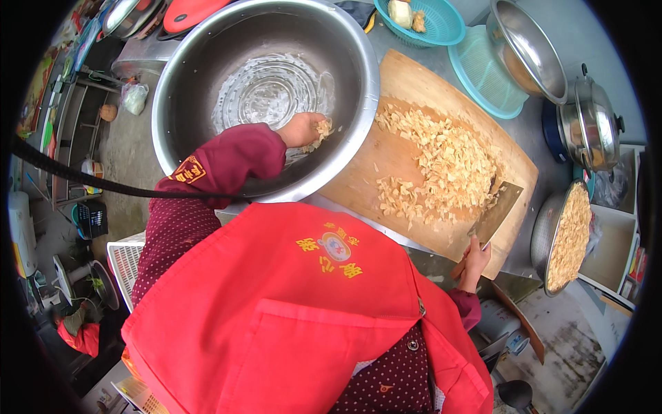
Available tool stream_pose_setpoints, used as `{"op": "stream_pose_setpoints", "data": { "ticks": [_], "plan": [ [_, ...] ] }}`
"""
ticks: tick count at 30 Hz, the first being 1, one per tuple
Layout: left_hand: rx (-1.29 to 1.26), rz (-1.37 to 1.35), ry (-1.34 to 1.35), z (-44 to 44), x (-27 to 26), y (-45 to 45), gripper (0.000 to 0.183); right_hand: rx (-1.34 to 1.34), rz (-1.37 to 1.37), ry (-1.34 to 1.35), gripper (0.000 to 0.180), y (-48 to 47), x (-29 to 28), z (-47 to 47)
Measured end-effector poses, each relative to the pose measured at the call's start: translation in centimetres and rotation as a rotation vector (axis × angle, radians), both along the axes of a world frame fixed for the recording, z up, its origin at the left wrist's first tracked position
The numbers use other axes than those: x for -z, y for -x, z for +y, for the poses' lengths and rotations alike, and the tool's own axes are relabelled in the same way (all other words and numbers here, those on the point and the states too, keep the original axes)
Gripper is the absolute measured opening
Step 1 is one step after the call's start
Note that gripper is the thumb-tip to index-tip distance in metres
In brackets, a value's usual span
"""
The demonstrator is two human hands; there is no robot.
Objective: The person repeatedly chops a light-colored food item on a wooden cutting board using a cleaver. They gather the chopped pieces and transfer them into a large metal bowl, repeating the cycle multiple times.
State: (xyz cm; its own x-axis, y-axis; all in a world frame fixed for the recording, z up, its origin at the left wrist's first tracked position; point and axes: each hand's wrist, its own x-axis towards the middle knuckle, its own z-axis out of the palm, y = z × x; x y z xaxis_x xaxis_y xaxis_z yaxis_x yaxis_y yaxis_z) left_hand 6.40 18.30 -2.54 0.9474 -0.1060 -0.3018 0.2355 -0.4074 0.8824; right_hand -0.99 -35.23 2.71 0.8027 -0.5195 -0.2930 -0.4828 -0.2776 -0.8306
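Note:
My left hand reaches into a large stainless steel basin, its fingers closed on a small clump of chopped tan food pieces. The basin's floor is wet, with whitish smears. To the basin's right lies a wooden cutting board, with a spread-out pile of chopped tan pieces across it. My right hand grips the handle of a cleaver at the board's near right corner. Its broad blade rests beside the pile, and a few bits cling near its edge.
A perforated metal colander heaped with chopped pieces stands at the right. Behind the board are a turquoise basket holding food chunks, a mesh-like turquoise tray, a tilted steel bowl and a lidded pot. A black cord crosses the left side.

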Motion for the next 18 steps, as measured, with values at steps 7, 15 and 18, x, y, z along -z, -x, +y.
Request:
{"op": "stream_pose_setpoints", "data": {
  "ticks": [7, 15, 18],
  "plan": [
    [-0.183, 0.164, 0.245, 0.5, -5.4, -1.7, 0.025, -0.016, -0.017, -0.022, 0.013, 0.1, 0.0, -0.3],
    [0.038, 0.026, 0.32, -6.4, -15.9, -2.1, 0.026, -0.007, -0.009, -0.11, 0.012, 0.2, -0.7, -0.1],
    [0.198, -0.063, 0.152, -10.5, -16.2, -2.3, 0.036, -0.017, -0.018, -0.109, 0.013, 0.2, -0.7, -0.1]
  ]
}}
